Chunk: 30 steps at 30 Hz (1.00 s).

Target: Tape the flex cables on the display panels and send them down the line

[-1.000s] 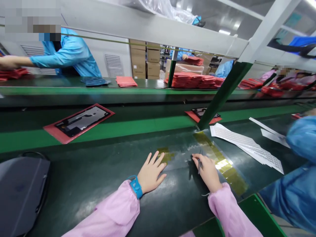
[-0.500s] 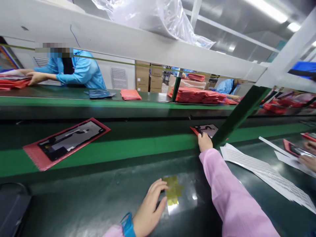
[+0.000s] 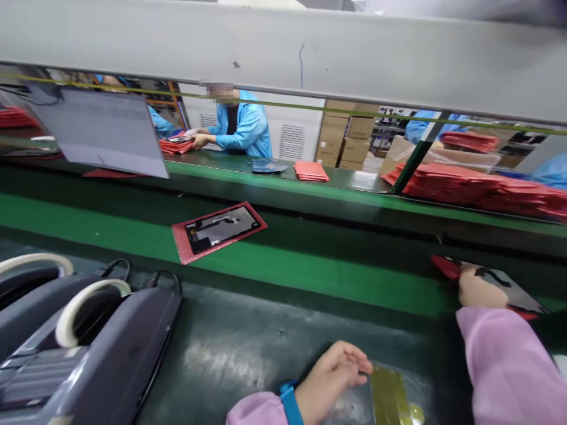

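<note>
Right hand over the panel; fingers hidden, cannot tell whether they are clenched on it.
Detail: a second ago this hand pinched a thin tool above the bench; now it is out at the panel, which lies under and to the right of the grip, red pouch showing at its left. Tool not visible now. Judgement: attention has passed from the bench to the panel, which seems not yet brought back. Left hand, nearer the body and left of the grip, is loosely curled, apparently holding nothing, fingertips at the edge of the yellow tape. Second panel lies well left of the grip, on its own pouch.
</note>
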Motion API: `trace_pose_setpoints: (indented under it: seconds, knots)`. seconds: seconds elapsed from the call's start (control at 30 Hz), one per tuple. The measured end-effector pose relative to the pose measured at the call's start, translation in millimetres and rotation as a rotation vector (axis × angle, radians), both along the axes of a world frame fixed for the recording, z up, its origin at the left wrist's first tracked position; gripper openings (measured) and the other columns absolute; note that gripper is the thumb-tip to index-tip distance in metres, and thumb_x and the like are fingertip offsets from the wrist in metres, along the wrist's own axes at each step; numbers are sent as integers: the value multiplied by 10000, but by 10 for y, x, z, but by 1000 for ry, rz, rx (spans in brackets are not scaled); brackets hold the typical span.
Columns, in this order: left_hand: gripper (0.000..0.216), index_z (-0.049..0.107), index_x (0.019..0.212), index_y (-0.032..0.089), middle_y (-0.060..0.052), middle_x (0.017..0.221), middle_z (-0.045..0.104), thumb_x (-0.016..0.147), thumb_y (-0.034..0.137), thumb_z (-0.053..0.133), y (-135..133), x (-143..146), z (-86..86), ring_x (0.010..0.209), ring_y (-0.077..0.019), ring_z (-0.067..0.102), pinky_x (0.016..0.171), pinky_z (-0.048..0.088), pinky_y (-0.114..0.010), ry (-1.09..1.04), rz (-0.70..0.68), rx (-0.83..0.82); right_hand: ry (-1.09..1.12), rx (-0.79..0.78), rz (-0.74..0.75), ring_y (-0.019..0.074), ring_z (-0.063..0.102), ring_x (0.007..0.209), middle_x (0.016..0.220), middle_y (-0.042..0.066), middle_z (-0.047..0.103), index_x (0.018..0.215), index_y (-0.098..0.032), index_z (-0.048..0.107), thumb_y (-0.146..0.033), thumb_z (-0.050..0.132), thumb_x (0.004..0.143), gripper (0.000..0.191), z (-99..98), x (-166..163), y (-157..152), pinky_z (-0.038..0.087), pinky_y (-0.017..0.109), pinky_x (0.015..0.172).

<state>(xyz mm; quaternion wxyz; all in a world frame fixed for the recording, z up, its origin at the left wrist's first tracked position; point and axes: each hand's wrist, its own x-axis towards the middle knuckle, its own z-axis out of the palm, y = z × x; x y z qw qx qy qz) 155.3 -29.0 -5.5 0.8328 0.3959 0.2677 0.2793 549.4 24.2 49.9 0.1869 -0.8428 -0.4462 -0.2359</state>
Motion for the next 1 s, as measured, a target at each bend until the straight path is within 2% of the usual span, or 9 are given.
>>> trace_pose_setpoints:
  seconds: [0.13, 0.3, 0.37, 0.43, 0.47, 0.57, 0.7, 0.8, 1.0]
  knots:
    - [509, 621, 1163, 192, -165, 1282, 682, 818, 556, 712, 133, -17, -17, 1255, -284, 633, 1122, 397, -456, -122, 0, -150, -66, -178, 105, 235, 583, 480, 585, 110, 612, 946, -143, 721, -141, 693, 842, 108, 2, -564, -264, 244, 334, 480]
    - [814, 590, 1242, 172, -208, 1298, 687, 797, 849, 516, 383, -155, 110, 1177, -385, 682, 1015, 469, -614, -182, -93, -232, -144, -197, 531, 246, 658, 515, 672, 98, 713, 1092, -223, 697, -52, 502, 842, 360, -213, -1898, -1111, 408, 318, 458]
    - [800, 633, 1177, 136, -217, 1184, 736, 800, 833, 528, 425, -245, 166, 1101, -408, 711, 958, 506, -619, -175, -110, -239, -1, -171, 765, 267, 760, 788, 983, 132, 789, 1101, -268, 675, -76, 474, 883, 353, -261, -2346, -1408, 566, 334, 649]
    - [582, 672, 1077, 135, -169, 1050, 779, 784, 637, 707, 415, -363, 200, 1037, -372, 738, 956, 532, -546, -151, -80, -233, 276, -191, 888, 286, 742, 1039, 1186, 121, 757, 1052, -272, 616, -151, 533, 899, 213, -239, -2602, -1586, 595, 369, 833]
    - [459, 680, 1038, 153, -124, 987, 792, 743, 488, 787, 395, -435, 210, 999, -341, 751, 953, 544, -499, -137, -52, -229, 451, -195, 903, 291, 714, 1114, 1233, 121, 736, 1031, -267, 568, -212, 596, 890, 154, -206, -2649, -1629, 587, 387, 893]
    - [389, 673, 984, 207, -15, 874, 794, 628, 201, 831, 301, -692, 240, 908, -274, 774, 918, 574, -410, -98, 33, -223, 959, -22, 818, 272, 696, 1099, 1184, 119, 711, 967, -275, 398, -440, 765, 804, 434, -93, -2571, -1604, 586, 390, 879]
    - [487, 664, 1046, 208, -28, 897, 799, 602, 147, 856, 145, -1014, 314, 894, -290, 783, 871, 603, -403, -54, 87, -236, 1371, 235, 649, 186, 673, 665, 856, -2, 672, 890, -296, 280, -653, 744, 763, 599, -122, -2519, -1325, 536, 291, 542]
    - [615, 648, 1141, 203, -47, 945, 803, 579, 113, 881, 48, -1164, 353, 904, -307, 784, 847, 618, -399, -32, 125, -244, 1482, 194, 671, 120, 489, 450, 632, -98, 539, 857, -290, 289, -685, 737, 736, 609, -249, -2746, -1088, 405, 229, 429]
    - [377, 652, 1175, 160, -113, 1062, 793, 834, 266, 773, 56, -1324, 307, 940, -300, 783, 844, 637, -408, 14, 227, -251, 1442, 279, 725, 106, 390, 554, 645, -101, 357, 797, -272, 302, -627, 736, 757, 562, -349, -3112, -995, 399, 223, 560]
